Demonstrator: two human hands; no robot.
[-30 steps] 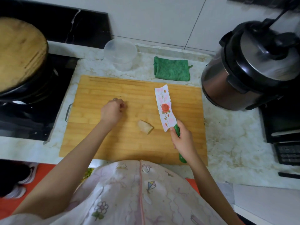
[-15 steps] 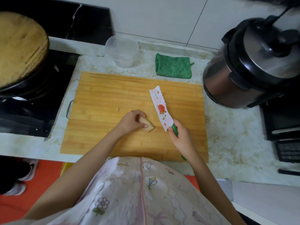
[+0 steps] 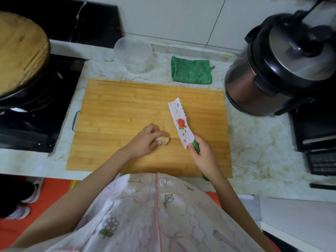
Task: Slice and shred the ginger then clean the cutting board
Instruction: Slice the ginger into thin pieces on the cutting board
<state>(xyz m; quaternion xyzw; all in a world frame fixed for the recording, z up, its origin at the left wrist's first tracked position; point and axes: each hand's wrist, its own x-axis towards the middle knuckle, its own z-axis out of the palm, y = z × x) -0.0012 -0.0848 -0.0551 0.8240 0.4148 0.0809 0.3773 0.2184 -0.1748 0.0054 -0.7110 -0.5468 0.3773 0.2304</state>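
A pale piece of ginger [image 3: 164,140] lies near the middle of the wooden cutting board [image 3: 127,99]. My left hand [image 3: 145,140] grips it from the left, thumb and fingers curled round it. My right hand [image 3: 201,153] holds the green handle of a knife [image 3: 180,122] whose white blade carries a red rose print. The blade lies just to the right of the ginger, pointing away from me, apart from it. A small round ginger bit [image 3: 129,120] sits on the board to the left.
A green cloth [image 3: 190,71] and a clear plastic container [image 3: 133,53] sit behind the board. A pressure cooker [image 3: 278,66] stands at the right, a stove with a wood-lidded pan [image 3: 20,51] at the left. The marble counter's front edge runs below the board.
My left hand came from the board's left part to the ginger and took hold of it. The knife shifted slightly left toward the ginger.
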